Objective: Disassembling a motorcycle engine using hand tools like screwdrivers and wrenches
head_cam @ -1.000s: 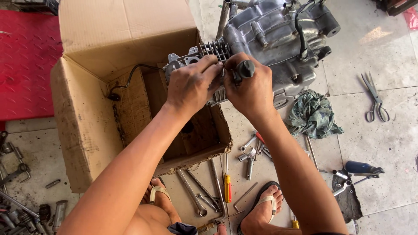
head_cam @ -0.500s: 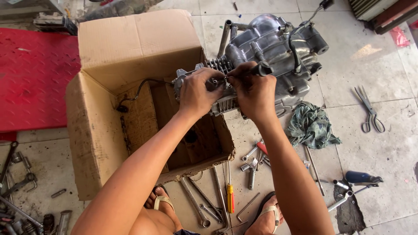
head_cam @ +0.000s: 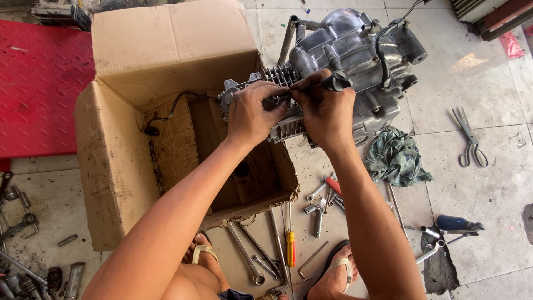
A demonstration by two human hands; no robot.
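A grey motorcycle engine (head_cam: 355, 50) lies on the tiled floor with its finned cylinder end over the edge of an open cardboard box (head_cam: 127, 144). My left hand (head_cam: 251, 114) presses on the cylinder fins, fingers curled onto a small part. My right hand (head_cam: 325, 114) grips a black-handled tool (head_cam: 335, 82) whose shaft points left into the spot under my left fingers. Both hands touch each other over the cylinder. What the tool tip meets is hidden by my fingers.
Spanners, a yellow-handled screwdriver (head_cam: 290, 247) and sockets lie between my sandalled feet. A green rag (head_cam: 395, 158) sits right of the engine, scissors (head_cam: 469, 139) farther right, a blue-handled tool (head_cam: 458, 224) near the lower right. A red mat (head_cam: 33, 83) lies at left.
The view has shifted, so engine and box sit lower right in the frame. My hands stay together on the cylinder, the tool still in my right hand.
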